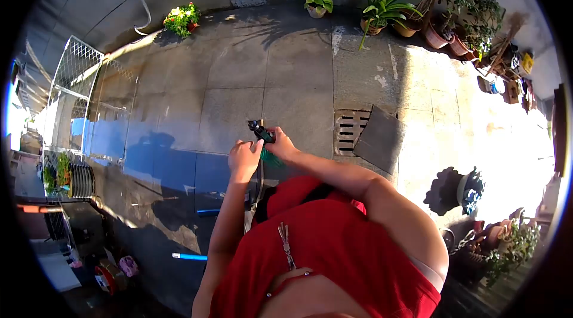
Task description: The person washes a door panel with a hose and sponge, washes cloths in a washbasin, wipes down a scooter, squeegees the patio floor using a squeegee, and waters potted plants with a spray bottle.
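In front of my body I hold what looks like a spray bottle with a black head (261,131) and a green see-through lower part (271,160). My right hand (282,145) is wrapped around the neck from the right side, its fingers closed. My left hand (243,158) is on the left side, fingers bent in against the black part. The nozzle points away from me, up and to the left. The lower green part is partly hidden by my hands and wrists.
Potted plants (382,10) line the far wall, with a flowering pot (181,19) farther left. A drain grate (347,130) is partly covered by a dark slab (382,139). A wire-mesh gate (74,79) stands left. A blue pole (191,256) lies lower left. More pots (501,240) stand right.
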Demonstrator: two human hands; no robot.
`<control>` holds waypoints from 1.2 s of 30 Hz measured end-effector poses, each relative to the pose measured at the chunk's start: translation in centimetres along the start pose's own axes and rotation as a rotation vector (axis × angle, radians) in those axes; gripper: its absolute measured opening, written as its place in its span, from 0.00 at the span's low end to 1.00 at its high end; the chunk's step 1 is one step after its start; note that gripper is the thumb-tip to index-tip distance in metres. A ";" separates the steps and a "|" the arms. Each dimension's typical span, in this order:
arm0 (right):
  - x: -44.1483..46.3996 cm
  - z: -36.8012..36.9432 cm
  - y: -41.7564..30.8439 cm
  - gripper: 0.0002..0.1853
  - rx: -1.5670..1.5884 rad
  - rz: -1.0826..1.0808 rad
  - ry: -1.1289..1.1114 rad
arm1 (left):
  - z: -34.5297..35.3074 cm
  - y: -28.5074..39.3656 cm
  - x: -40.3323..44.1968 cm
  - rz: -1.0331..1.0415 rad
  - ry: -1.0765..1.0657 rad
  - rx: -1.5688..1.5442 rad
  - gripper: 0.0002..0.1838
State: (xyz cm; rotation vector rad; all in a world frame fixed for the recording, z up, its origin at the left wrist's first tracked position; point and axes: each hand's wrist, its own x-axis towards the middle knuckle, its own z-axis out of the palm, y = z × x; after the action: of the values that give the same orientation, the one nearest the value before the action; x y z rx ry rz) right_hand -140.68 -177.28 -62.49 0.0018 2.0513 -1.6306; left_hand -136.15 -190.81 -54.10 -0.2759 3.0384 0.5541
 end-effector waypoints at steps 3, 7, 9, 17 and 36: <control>-1.6 -1.6 -0.4 0.39 -0.126 -0.027 -0.008 | 0.4 -1.0 0.8 -0.051 0.054 -0.073 0.28; -3.5 -5.0 -2.3 0.43 -0.221 -0.130 -0.110 | 0.8 2.2 1.2 0.063 -0.019 -0.280 0.22; -4.0 -5.2 -1.7 0.42 -0.238 -0.229 -0.072 | 2.0 3.1 2.1 0.163 0.066 -0.272 0.17; -7.8 -8.5 -3.3 0.30 -0.295 -0.161 0.216 | -8.1 13.1 4.5 0.510 0.309 -0.118 0.08; -10.8 -15.0 -6.6 0.24 -0.419 -0.275 0.437 | -7.1 19.5 6.9 0.853 0.433 -0.103 0.12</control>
State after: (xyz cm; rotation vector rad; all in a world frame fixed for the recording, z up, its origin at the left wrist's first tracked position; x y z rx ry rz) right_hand -139.15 -162.08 -50.12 -0.0804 2.8085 -1.4053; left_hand -146.53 -176.52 -41.18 1.0854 3.4298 0.7499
